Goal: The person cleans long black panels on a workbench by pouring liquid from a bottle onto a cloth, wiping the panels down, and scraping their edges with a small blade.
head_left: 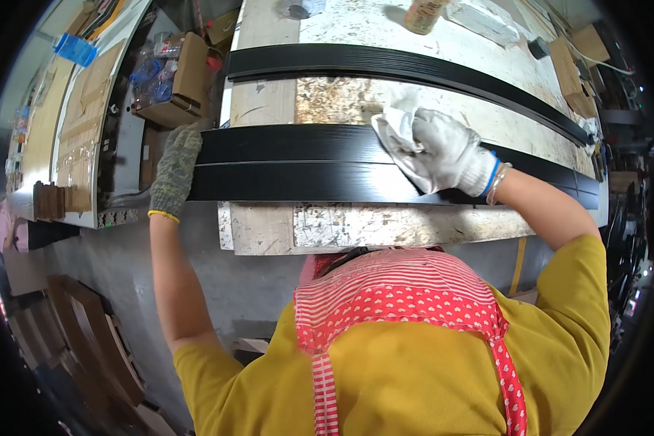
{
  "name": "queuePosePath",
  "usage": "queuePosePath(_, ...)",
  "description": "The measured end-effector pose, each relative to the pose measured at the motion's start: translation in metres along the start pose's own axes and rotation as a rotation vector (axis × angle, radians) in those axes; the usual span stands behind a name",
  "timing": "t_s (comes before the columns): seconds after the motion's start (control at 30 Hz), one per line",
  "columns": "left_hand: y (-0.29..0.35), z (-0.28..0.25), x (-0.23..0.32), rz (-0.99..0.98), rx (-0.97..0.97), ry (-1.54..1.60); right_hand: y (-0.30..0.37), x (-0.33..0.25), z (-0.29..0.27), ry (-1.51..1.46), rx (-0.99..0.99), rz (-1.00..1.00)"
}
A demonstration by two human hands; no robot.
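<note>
Right grip (447,149) pinching cloth (394,131), left grip (174,163) unclear against black board (291,145), stained worktable (370,227), floor (127,272)

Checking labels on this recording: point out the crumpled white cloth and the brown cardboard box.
Crumpled white cloth (394,128): head view, on its left part.
Brown cardboard box (191,71): head view, on its right wall.

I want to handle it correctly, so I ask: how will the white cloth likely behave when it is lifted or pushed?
The white cloth is probably floppy, as it bunches into folds in the right hand. It looks thin, so it is likely light. Its crumpled shape suggests it would hardly roll.
</note>
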State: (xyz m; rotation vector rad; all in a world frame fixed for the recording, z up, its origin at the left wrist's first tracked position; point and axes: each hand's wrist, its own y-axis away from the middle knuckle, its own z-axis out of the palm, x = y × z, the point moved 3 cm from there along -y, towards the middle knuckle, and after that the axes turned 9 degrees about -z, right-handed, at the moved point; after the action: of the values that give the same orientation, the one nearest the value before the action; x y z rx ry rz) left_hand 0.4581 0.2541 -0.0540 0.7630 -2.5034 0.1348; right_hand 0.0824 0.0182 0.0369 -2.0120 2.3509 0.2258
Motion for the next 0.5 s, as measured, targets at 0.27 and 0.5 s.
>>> queuePosePath(0.27,-0.016,0.009,-0.001,0.094,-0.015,-0.09,-0.206,-0.121,0.023,-0.323,0.019,-0.263)
queuePosePath(0.5,0.006,0.001,0.011,0.221,0.108,-0.038,-0.146,-0.103,0.0,-0.379,-0.022,-0.126)
